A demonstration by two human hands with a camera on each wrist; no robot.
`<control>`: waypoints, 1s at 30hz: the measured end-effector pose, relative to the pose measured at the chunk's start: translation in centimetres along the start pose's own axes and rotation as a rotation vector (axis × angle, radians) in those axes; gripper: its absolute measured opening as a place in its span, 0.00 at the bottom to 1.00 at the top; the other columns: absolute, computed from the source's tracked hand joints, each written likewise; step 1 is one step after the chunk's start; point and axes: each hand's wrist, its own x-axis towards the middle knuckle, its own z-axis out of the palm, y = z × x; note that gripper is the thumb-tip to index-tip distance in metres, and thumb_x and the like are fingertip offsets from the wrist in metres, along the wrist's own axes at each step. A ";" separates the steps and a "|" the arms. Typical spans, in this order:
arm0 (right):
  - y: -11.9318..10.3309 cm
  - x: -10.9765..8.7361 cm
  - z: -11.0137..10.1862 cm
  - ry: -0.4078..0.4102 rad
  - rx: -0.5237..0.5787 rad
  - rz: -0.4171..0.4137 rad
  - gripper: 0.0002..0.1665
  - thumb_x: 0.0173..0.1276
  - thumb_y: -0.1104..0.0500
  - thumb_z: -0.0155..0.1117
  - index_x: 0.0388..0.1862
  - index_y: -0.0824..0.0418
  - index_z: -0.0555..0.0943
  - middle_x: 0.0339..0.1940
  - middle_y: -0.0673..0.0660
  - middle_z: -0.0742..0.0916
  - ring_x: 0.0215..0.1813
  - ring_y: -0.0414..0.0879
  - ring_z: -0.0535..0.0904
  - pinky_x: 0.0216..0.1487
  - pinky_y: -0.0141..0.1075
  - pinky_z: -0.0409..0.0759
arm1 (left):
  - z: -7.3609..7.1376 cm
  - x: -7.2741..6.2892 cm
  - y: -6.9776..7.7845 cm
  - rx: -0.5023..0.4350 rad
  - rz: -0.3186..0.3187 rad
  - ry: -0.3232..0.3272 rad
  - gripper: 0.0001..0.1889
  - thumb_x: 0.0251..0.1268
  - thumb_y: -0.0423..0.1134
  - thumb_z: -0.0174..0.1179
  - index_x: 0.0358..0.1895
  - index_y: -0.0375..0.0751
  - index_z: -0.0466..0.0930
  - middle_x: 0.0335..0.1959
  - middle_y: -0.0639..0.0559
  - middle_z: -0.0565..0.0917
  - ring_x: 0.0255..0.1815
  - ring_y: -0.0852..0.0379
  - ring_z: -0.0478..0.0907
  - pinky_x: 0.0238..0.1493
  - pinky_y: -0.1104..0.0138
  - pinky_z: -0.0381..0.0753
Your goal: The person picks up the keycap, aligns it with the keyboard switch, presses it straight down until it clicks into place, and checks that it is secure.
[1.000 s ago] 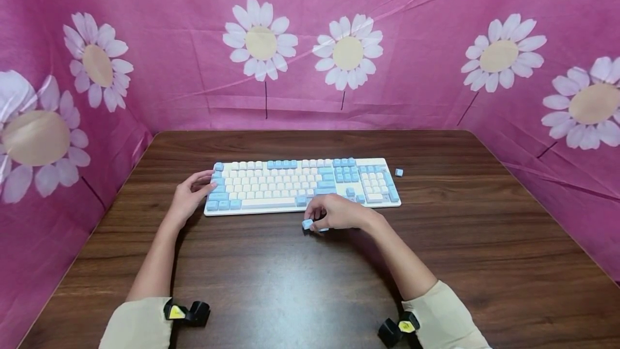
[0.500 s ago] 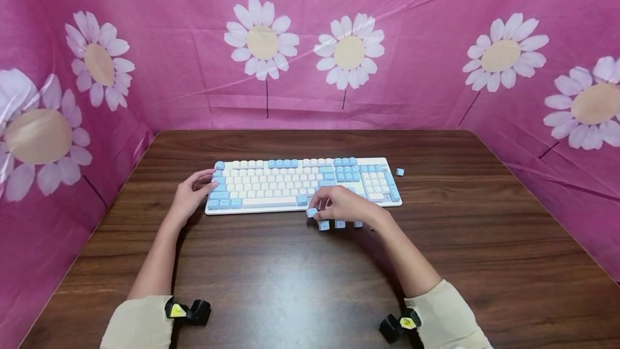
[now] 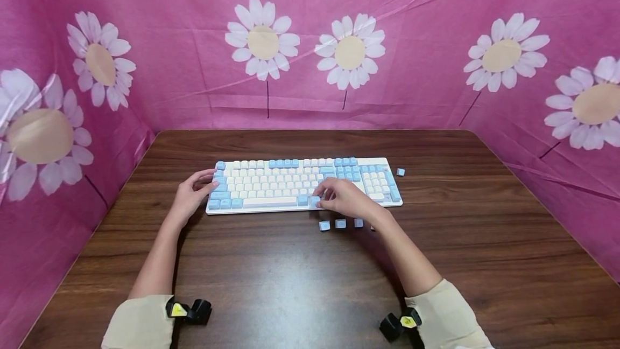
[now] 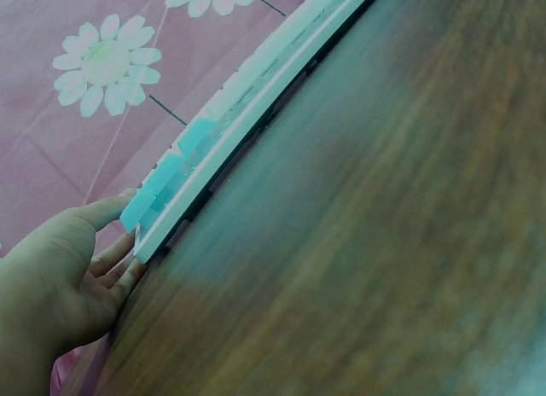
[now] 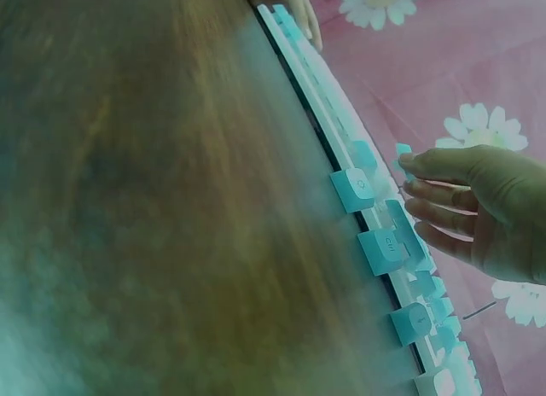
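Observation:
A white and light-blue keyboard point(image 3: 271, 187) lies on the wooden table. At its left end my left hand point(image 3: 188, 198) holds the edge; in the left wrist view its thumb touches the corner keys point(image 4: 139, 210) and the other fingers sit against the side. My right hand point(image 3: 346, 197) is over the bottom row, right of the space bar, pinching a light-blue keycap point(image 3: 314, 201) between thumb and fingers. The right wrist view shows that keycap point(image 5: 403, 149) at the thumb tip, held over the keyboard. Whether it touches the board is hard to tell.
In front of the keyboard several loose light-blue keycaps point(image 3: 340, 223) stand in a row, partly behind the right wrist. Another keycap point(image 3: 400, 172) lies off the keyboard's right end. Pink cloth with daisies point(image 3: 310, 101) hangs around the table point(image 3: 271, 263).
My right hand has lifted the keycap from the table in front and carried it back to the keyboard's bottom row, uncovering the loose keycaps. The left hand has stayed in place.

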 end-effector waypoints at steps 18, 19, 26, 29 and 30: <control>0.5 0.5 1.4 0.101 -0.081 0.042 0.09 0.56 0.60 0.69 0.37 0.58 0.82 0.32 0.48 0.80 0.32 0.40 0.76 0.34 0.35 0.74 | 0.0 -0.1 0.1 0.002 0.012 0.003 0.23 0.66 0.42 0.56 0.60 0.33 0.69 0.55 0.34 0.72 0.53 0.46 0.67 0.47 0.69 0.67; 0.5 0.5 1.4 0.105 -0.085 0.043 0.09 0.56 0.60 0.69 0.37 0.58 0.82 0.32 0.48 0.80 0.32 0.40 0.76 0.34 0.35 0.74 | 0.0 0.0 0.1 0.003 0.011 0.002 0.23 0.66 0.42 0.56 0.60 0.33 0.69 0.55 0.34 0.72 0.53 0.46 0.67 0.48 0.67 0.66; 0.4 0.6 1.7 0.130 -0.114 0.034 0.09 0.56 0.59 0.70 0.36 0.58 0.82 0.31 0.47 0.79 0.30 0.39 0.75 0.33 0.34 0.73 | -0.1 -0.1 0.2 -0.003 0.010 -0.005 0.24 0.66 0.43 0.56 0.61 0.34 0.68 0.56 0.34 0.71 0.56 0.43 0.66 0.51 0.62 0.64; 0.4 0.6 1.8 0.130 -0.121 0.036 0.09 0.56 0.59 0.70 0.36 0.58 0.82 0.31 0.47 0.79 0.31 0.39 0.75 0.32 0.34 0.73 | -0.1 -0.1 0.2 -0.005 0.012 -0.005 0.24 0.66 0.43 0.56 0.61 0.33 0.68 0.56 0.34 0.72 0.56 0.44 0.66 0.51 0.64 0.65; 0.3 0.6 1.8 0.127 -0.124 0.038 0.09 0.56 0.59 0.70 0.36 0.58 0.82 0.32 0.47 0.79 0.31 0.39 0.75 0.32 0.33 0.73 | -0.1 -0.1 0.2 -0.004 0.012 -0.005 0.24 0.66 0.43 0.56 0.61 0.33 0.68 0.56 0.34 0.72 0.56 0.44 0.66 0.50 0.64 0.65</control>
